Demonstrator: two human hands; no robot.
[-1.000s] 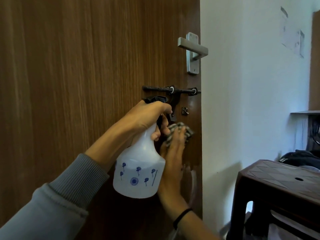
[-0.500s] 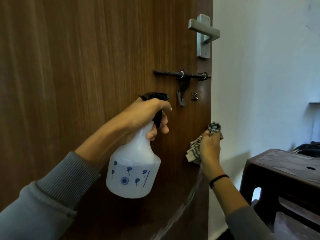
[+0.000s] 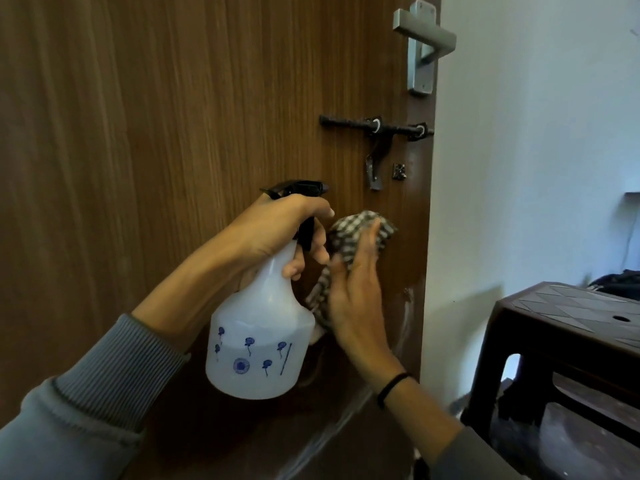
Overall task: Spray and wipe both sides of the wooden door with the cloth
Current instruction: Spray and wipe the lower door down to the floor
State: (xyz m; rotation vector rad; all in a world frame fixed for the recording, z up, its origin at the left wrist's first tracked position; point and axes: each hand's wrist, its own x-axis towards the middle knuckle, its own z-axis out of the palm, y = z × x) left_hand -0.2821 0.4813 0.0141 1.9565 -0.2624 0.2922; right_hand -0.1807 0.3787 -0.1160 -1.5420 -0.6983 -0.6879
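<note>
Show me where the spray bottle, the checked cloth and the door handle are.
spray bottle [image 3: 258,344], head view, on its white body.
checked cloth [image 3: 349,230], head view, on its bunched top part.
door handle [image 3: 426,31], head view, on the lever bar.

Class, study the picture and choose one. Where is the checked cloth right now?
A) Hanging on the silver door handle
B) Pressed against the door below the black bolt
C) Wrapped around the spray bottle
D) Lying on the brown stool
B: the right hand presses the checked cloth flat on the wooden door, below the black bolt, while the left hand grips the spray bottle.
</note>
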